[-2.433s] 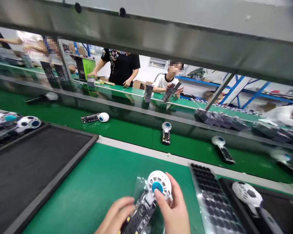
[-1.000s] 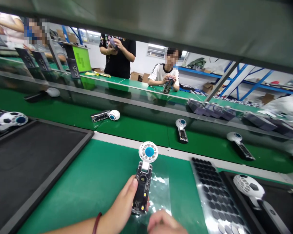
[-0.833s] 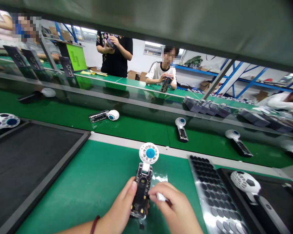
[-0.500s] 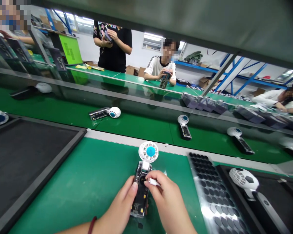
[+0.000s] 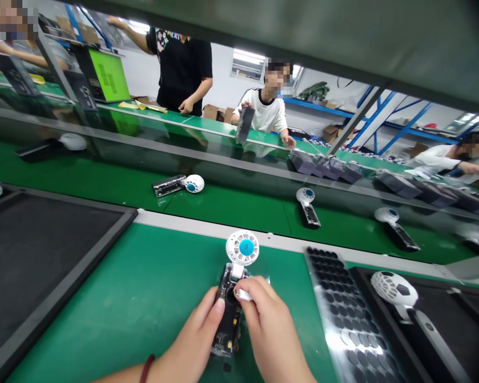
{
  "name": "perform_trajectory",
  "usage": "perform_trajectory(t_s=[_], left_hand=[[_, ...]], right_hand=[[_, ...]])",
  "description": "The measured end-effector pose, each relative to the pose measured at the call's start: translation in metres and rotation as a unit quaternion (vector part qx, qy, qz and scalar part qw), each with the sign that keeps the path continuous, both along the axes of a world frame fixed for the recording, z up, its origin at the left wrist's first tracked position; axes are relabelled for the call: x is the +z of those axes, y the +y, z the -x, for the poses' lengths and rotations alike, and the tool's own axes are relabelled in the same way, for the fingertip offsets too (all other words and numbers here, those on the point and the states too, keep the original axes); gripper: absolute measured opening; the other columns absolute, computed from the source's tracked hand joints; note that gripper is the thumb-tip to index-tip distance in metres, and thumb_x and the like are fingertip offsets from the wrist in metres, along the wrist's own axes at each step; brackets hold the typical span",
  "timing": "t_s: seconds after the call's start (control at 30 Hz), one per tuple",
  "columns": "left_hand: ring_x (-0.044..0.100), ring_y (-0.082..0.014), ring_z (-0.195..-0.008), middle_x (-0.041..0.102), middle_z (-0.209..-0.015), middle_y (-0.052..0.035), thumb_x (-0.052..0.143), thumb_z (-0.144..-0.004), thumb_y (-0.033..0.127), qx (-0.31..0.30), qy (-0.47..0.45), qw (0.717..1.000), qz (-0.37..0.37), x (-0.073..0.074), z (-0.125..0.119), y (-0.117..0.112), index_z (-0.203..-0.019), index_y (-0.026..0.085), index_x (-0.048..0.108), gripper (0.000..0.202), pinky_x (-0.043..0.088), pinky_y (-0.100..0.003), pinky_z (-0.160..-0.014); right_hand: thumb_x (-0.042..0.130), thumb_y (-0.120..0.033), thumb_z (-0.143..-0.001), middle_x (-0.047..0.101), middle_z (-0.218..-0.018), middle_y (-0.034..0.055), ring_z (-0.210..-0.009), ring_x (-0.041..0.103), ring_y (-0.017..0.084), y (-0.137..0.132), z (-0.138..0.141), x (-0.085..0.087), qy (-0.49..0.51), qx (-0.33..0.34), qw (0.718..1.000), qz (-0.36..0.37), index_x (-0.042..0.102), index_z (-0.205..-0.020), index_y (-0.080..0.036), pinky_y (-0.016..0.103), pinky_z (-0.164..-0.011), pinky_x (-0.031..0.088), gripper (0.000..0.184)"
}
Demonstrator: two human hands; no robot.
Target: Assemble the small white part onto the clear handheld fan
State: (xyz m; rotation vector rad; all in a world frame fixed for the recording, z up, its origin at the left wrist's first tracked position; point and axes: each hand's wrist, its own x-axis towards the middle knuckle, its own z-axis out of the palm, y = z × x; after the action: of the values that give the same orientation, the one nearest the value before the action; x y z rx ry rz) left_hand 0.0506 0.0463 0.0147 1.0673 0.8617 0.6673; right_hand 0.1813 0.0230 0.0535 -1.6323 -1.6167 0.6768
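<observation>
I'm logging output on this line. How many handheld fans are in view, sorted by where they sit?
Fan held in both hands, left hand and right hand: 1
Fans on the conveyor belt: 4
Fan on the black tray to the right: 1
Total: 6

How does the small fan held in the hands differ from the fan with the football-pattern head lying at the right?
The held fan with the flat white head and blue centre shows its open circuit-board handle; the football-pattern fan has a rounded, black-patched cage head. The first is gripped by the left hand and touched by the right hand; the second lies untouched in a black tray. Both have white heads.
</observation>
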Motion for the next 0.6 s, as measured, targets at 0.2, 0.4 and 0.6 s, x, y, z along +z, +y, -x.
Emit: perform_trajectory(t_s=[0.2,0.4,0.6], left_hand=[[0.047,-0.0236,-0.104,0.055,-0.114,-0.0038,0.037,-0.082,0.05,0.005,0.02,1.0,-0.008,-0.0008,-0.0004,-0.0011,-0.114,0.021,0.045,0.043,0.035,-0.034,-0.088],[0.05,-0.0229,-0.098,0.056,-0.113,-0.0048,0.036,-0.082,0.051,0.0,0.025,1.0,-0.007,-0.0039,0.0001,-0.0009,-0.115,0.021,0.044,0.046,0.037,-0.034,-0.085],[0.044,-0.0238,-0.107,0.056,-0.113,-0.0039,0.038,-0.08,0.052,0.024,0.05,0.998,-0.021,-0.0056,-0.0001,-0.0009,-0.112,0.021,0.048,0.046,0.033,-0.032,-0.091]], right_hand=[[0.039,-0.011,-0.082,0.056,-0.079,-0.0007,-0.072,0.054,0.015,0.0018,-0.0021,0.0026,-0.045,0.013,0.999,0.01,0.056,-0.081,-0.024,0.024,-0.062,0.039,0.021],[0.04,-0.011,-0.081,0.057,-0.077,-0.0006,-0.068,0.054,0.015,0.0019,-0.0028,0.0053,-0.079,0.027,0.996,-0.003,0.055,-0.077,-0.023,0.023,-0.06,0.04,0.02],[0.042,-0.006,-0.077,0.058,-0.076,0.0018,-0.068,0.054,0.017,0.0074,-0.0034,0.0062,-0.163,0.059,0.984,-0.041,0.057,-0.078,-0.02,0.024,-0.059,0.041,0.02]])
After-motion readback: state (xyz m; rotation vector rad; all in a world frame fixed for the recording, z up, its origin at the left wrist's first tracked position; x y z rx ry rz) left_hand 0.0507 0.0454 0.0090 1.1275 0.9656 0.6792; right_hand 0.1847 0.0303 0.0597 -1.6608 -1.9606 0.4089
